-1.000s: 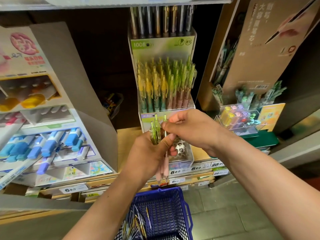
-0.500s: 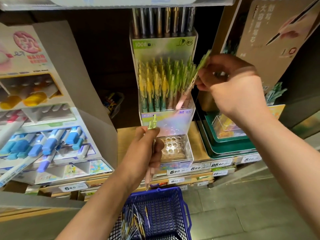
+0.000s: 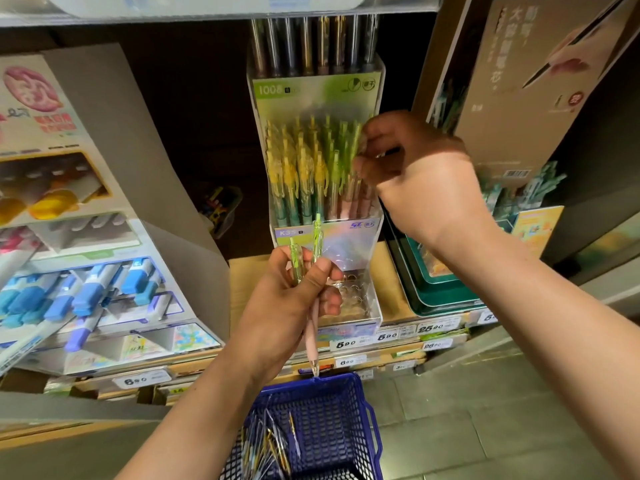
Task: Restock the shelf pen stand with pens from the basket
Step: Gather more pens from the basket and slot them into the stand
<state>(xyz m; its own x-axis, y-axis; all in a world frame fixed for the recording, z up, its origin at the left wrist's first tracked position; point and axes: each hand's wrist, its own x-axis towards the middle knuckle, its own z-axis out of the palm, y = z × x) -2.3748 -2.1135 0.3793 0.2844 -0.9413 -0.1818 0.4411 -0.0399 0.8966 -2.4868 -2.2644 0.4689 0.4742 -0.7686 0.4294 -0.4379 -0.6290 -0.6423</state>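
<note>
Far left there's one cardboard display (image 3: 104,306) full of blue-capped markers (image 3: 86,296), too overlapped to count properly.

Next is your left hand (image 3: 287,306), in front of the shelf edge. Its fingers are curled around the pens in your grip (image 3: 313,327), with the thumb pressed across them. I count two green clicker tops poking up above the thumb and one pink barrel hanging out below with its tip pointing down at the basket. There could be more barrels hidden in the palm, I can't tell.

Right behind that hand is the one clear pen stand (image 3: 375,98) on the shelf, with three levels. The top back row has about eight dark pens. The middle tier is packed with yellow-topped pens on its left and green-topped ones on its right, way too many to count. The low front tray shows bare holes.

Below it sits one blue mesh basket (image 3: 367,427) on the floor, with a loose tangle of pens in its left corner. I can't count those either.

Your right hand (image 3: 415,174) is up at the right end of the middle tier, with thumb and fingertips curled close together right at the green tops. It's blurry there, so I can't tell if it's pinching a pen or just touching them.

Further right are a green tray (image 3: 446,299) and one tall brown display card (image 3: 519,98).
</note>
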